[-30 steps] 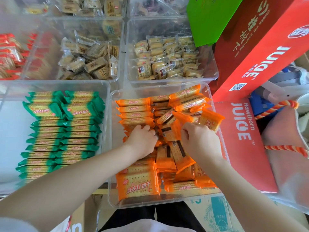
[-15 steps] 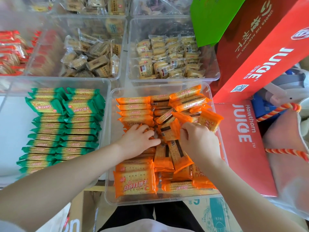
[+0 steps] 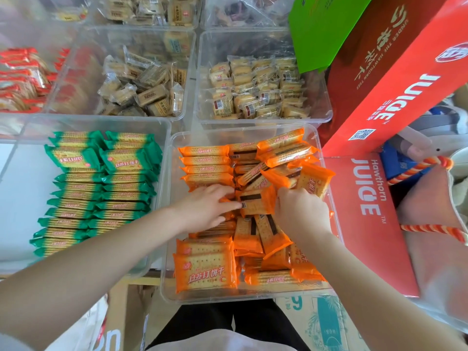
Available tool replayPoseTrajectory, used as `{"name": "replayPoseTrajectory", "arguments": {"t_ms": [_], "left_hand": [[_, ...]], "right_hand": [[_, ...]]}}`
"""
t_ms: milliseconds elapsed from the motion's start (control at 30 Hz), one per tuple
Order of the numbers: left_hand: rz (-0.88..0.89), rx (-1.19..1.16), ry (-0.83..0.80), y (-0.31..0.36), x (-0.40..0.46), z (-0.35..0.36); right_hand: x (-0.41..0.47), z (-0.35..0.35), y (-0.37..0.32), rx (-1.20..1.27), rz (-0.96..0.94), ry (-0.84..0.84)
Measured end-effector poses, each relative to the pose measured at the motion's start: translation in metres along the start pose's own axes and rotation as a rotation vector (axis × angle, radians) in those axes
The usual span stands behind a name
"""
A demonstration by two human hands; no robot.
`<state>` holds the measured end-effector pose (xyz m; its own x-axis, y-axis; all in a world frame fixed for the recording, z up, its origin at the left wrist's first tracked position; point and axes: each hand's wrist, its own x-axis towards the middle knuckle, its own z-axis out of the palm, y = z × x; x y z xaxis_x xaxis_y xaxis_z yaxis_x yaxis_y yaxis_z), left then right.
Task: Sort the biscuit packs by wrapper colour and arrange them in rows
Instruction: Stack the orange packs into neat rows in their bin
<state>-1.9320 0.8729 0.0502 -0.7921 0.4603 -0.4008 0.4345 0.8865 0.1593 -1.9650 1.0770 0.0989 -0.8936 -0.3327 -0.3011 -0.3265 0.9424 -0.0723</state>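
Orange-wrapped biscuit packs fill the clear tub (image 3: 253, 298) in front of me. A neat row of orange packs (image 3: 205, 160) stands on edge along its far left; a loose pile of orange packs (image 3: 281, 158) lies to the right. My left hand (image 3: 206, 206) rests on the packs at the near end of the row, fingers stretched toward an orange pack (image 3: 255, 201) lying between my hands. My right hand (image 3: 301, 211) is knuckles-up, its fingers curled down onto that pack's right edge. Green packs (image 3: 101, 193) stand in two rows in the left tub (image 3: 162, 125).
Behind are clear tubs of beige biscuit packs (image 3: 141, 92) and pale cake packs (image 3: 255, 89), with red packs (image 3: 20, 77) far left. Red juice cartons (image 3: 379, 72) lean close along the orange tub's right side. A bag with a striped rope handle (image 3: 417, 168) sits further right.
My left hand has uncurled and spread its fingers toward the pack in the middle. My right hand has stayed almost in place on the pile.
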Motion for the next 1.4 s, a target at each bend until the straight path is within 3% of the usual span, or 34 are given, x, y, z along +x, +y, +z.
{"name": "replayPoseTrajectory", "arguments": {"t_ms": [100, 200, 267, 333, 433, 567, 667, 733, 833, 1033, 1233, 1400], "left_hand": [[-0.072, -0.055, 0.263, 0.003, -0.019, -0.005], [-0.296, -0.098, 0.192, 0.007, -0.023, -0.006], [-0.411, -0.008, 0.103, 0.005, -0.023, -0.007], [-0.408, 0.159, 0.017, 0.004, -0.024, -0.004], [-0.330, 0.246, -0.082, 0.006, -0.025, -0.005], [-0.283, 0.029, 0.075, 0.002, -0.029, -0.013], [-0.274, -0.012, 0.312, -0.006, -0.035, -0.014], [-0.313, 0.102, 0.303, -0.010, -0.035, -0.014], [-0.374, 0.211, 0.256, -0.011, -0.024, -0.016], [-0.338, 0.157, 0.284, -0.020, -0.023, -0.019], [-0.310, -0.017, 0.280, -0.016, -0.031, -0.026], [-0.289, -0.039, 0.229, -0.019, -0.030, -0.022]], "right_hand": [[-0.009, -0.008, -0.006, -0.077, 0.029, -0.044], [-0.017, -0.003, -0.018, -0.033, -0.161, 0.262], [-0.012, 0.013, -0.023, -0.009, -0.368, 0.305], [0.000, 0.036, -0.024, -0.097, -0.467, 0.246], [0.015, 0.046, -0.024, -0.209, -0.436, 0.218], [0.016, 0.035, -0.025, -0.204, -0.376, 0.074], [0.014, 0.024, -0.016, -0.058, -0.513, -0.058], [0.015, 0.022, -0.016, -0.016, -0.673, -0.165], [0.019, 0.024, -0.022, 0.014, -0.769, -0.300], [0.028, 0.027, -0.048, 0.177, -0.719, -0.477], [0.040, 0.034, -0.041, -0.066, -0.638, -0.378], [0.037, 0.032, -0.026, 0.144, -0.634, -0.371]]}}
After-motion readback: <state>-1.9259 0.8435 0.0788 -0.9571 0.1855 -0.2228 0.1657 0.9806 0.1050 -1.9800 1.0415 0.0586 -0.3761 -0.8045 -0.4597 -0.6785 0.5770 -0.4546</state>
